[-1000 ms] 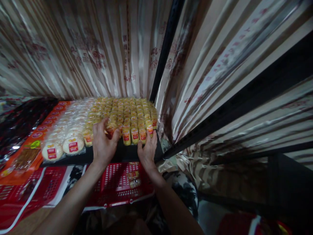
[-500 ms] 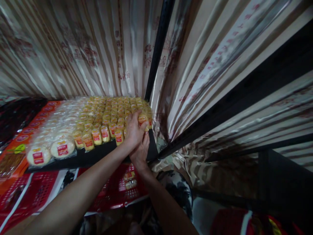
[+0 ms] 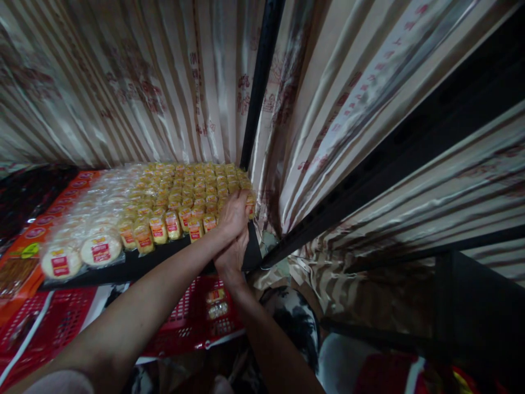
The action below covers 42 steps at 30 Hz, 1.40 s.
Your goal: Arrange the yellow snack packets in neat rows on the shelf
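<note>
Rows of small yellow wrapped cakes (image 3: 172, 223) with red-and-white labels stand packed together on a black shelf (image 3: 139, 266). At the right front end of the rows, my left hand (image 3: 234, 214) is closed on a wrapped cake (image 3: 249, 207), mostly covered by the fingers. My right hand (image 3: 233, 251) presses up from just below, its wrist crossing under the left one. Its fingers look closed, but what they hold is hidden. Left of the yellow packs lie larger round white wrapped cakes (image 3: 100, 247), also with red labels.
Below the shelf sits a red basket (image 3: 184, 323) with a few wrapped packs (image 3: 217, 305) in it. An orange printed sheet (image 3: 53, 216) lies at the left. A black post (image 3: 260, 87) rises behind the rows, and a pleated curtain (image 3: 164, 82) hangs behind.
My left hand has shifted slightly right and down, and its fingers now cover more of the end pack. The right hand has moved little. The view has shifted slightly.
</note>
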Motion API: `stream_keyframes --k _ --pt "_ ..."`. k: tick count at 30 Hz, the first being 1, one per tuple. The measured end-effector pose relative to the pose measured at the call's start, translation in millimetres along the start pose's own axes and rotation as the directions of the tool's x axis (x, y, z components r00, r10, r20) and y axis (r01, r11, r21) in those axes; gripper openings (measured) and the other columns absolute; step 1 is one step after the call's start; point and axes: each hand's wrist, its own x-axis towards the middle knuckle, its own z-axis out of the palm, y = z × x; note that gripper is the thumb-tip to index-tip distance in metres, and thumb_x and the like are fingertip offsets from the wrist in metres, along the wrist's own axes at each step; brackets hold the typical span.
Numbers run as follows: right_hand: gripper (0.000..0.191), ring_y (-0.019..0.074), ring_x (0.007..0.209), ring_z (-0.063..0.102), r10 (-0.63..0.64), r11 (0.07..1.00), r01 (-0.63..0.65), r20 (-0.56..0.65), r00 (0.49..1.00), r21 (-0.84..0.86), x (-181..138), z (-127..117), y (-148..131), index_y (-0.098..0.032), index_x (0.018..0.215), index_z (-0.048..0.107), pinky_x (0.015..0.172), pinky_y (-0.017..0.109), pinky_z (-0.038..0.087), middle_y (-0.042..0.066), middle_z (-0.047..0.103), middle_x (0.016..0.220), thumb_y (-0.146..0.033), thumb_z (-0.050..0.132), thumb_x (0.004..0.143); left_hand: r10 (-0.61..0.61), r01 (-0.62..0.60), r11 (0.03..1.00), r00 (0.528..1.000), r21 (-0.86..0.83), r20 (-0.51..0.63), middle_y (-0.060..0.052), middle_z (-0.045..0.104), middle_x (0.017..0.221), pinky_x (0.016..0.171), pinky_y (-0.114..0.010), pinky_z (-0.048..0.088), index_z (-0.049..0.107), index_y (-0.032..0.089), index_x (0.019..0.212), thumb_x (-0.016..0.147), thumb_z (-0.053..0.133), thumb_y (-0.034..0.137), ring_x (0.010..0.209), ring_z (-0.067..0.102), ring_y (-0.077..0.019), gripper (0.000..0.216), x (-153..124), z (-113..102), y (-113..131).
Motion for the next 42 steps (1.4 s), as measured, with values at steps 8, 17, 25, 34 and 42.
stream_keyframes --k 8,17,25,34,42 --pt "0.049 0.0309 0.127 0.030 0.088 0.992 -0.080 -0.086 0.992 0.097 2 1 0 -0.010 0.127 0.042 0.102 0.050 0.032 0.020 0.032 0.137 -0.025 0.047 0.081 -0.026 0.021 0.993 0.999 0.119 0.041 -0.009 0.057 0.109 0.089 -0.031 0.043 0.052 0.015 0.112 0.082 0.052 0.016 0.104 0.054 -0.0208 0.030 10 -2 2" --pt "0.047 0.0274 0.127 0.035 0.054 0.991 -0.045 -0.076 0.996 0.125 5 2 1 -0.009 0.126 0.041 0.105 0.048 0.032 0.019 0.041 0.133 -0.021 0.045 0.081 -0.001 -0.039 0.953 0.991 0.299 0.132 -0.008 0.060 0.103 0.078 -0.029 0.046 0.053 0.018 0.107 0.083 0.052 0.017 0.099 0.055 -0.0212 0.025 16 -3 5" --pt "0.047 0.0253 0.128 0.035 0.183 0.971 -0.153 -0.158 0.970 0.186 12 -2 10 -0.013 0.128 0.036 0.104 0.048 0.031 0.019 0.041 0.134 -0.022 0.040 0.081 0.029 -0.080 0.922 0.990 0.378 0.141 -0.011 0.058 0.108 0.083 -0.031 0.046 0.055 0.013 0.104 0.084 0.048 0.014 0.105 0.052 -0.0224 0.021 17 5 9" --pt "0.060 0.0251 0.131 0.034 0.228 0.952 -0.208 -0.066 0.971 0.225 22 -1 24 -0.008 0.135 0.035 0.107 0.044 0.028 0.019 0.039 0.139 -0.029 0.040 0.079 -0.013 -0.067 0.940 0.973 0.334 0.232 -0.012 0.059 0.107 0.081 -0.029 0.047 0.063 0.014 0.092 0.082 0.056 0.021 0.107 0.053 -0.0232 0.014 21 -5 7" --pt "0.061 0.0299 0.131 0.029 0.174 0.974 -0.163 -0.060 0.983 0.159 19 6 31 -0.008 0.134 0.036 0.104 0.049 0.030 0.021 0.033 0.141 -0.034 0.046 0.079 -0.003 -0.057 0.934 0.986 0.353 0.167 -0.012 0.061 0.105 0.084 -0.032 0.045 0.058 0.013 0.103 0.084 0.041 0.006 0.106 0.051 -0.0227 0.026 17 -2 10"
